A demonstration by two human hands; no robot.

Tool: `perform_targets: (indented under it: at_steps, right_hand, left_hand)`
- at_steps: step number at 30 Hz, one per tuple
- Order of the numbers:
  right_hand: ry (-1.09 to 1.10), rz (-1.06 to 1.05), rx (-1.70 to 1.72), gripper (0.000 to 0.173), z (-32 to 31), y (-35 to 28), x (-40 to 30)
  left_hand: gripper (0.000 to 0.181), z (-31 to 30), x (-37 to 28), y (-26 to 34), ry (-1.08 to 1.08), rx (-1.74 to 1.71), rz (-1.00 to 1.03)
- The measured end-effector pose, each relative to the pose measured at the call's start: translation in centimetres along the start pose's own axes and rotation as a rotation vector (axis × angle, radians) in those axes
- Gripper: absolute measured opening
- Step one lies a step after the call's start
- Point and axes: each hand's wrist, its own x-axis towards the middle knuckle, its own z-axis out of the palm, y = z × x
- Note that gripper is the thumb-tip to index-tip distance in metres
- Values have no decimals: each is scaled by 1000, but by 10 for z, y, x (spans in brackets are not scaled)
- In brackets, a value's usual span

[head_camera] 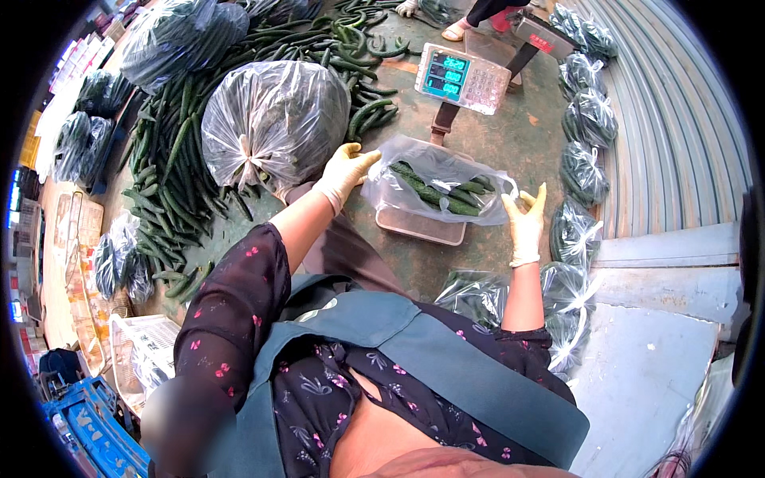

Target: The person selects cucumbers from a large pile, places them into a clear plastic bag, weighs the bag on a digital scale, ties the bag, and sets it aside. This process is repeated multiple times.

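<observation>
A clear plastic bag (436, 179) with several cucumbers (421, 185) in it lies open over the platform of a digital scale (418, 227), whose display head (460, 79) is lit. My left hand (346, 173), in a pale yellow glove, pinches the bag's left edge between thumb and fingers. At the bag's right edge, my right hand (526, 218), gloved alike, grips a corner with the thumb side while other fingers stand raised. Close to my left hand rests a big, knotted plastic bag of cucumbers (278, 122).
Loose cucumbers (179, 143) form a large heap at left. Tied cucumber bags (588, 116) line the corrugated metal wall (663, 119) at right. A second scale (544, 36) and another person's foot (457, 28) are at the top. A white plastic crate (146, 334) stands lower left.
</observation>
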Motion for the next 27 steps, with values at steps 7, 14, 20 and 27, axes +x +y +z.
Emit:
perform_targets:
  at_steps: [7,14,20,27]
  right_hand:
    - [-7,-37,9,114,-6,-2,-10]
    - [-14,-2,-9,108,22,-6,1]
    - [-95,182,875,48,30,-13,59]
    - [-139,-169,1052,36,-74,-181,49]
  left_hand:
    - [105,-2,7,-6,107,349,213]
    - [69,-1,1,-27,-92,1037,-56]
    - [26,-8,11,-7,-222,-40,-45]
    - [22,-52,-46,155,-376,-333,368]
